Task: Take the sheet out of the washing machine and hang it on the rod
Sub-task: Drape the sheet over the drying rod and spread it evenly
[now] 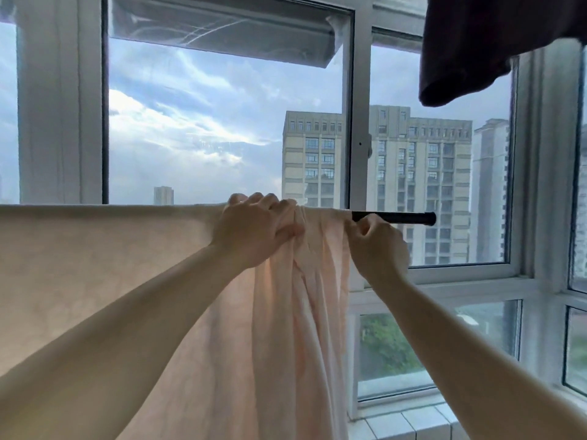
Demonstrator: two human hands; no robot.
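High window with tower blocks behind; pale sheet (104, 281) already draped over black rod (394, 217), bunched at centre.

Soft, limp, likely damp and clinging; best taken at the top fold, pulled toward 3 o'clock. Left hand (257, 227) raised, grip curled round the gathered folds. Right hand (374, 242) just at 3 o'clock of it, grip pinching the sheet's edge beside bare rod.

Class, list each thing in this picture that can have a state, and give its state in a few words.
sheet: draped over the rod, flat at left, bunched at right
rod: black end bare past the sheet
left hand: grips the bunched sheet
right hand: pinches the sheet's edge
dark garment: hangs at upper right
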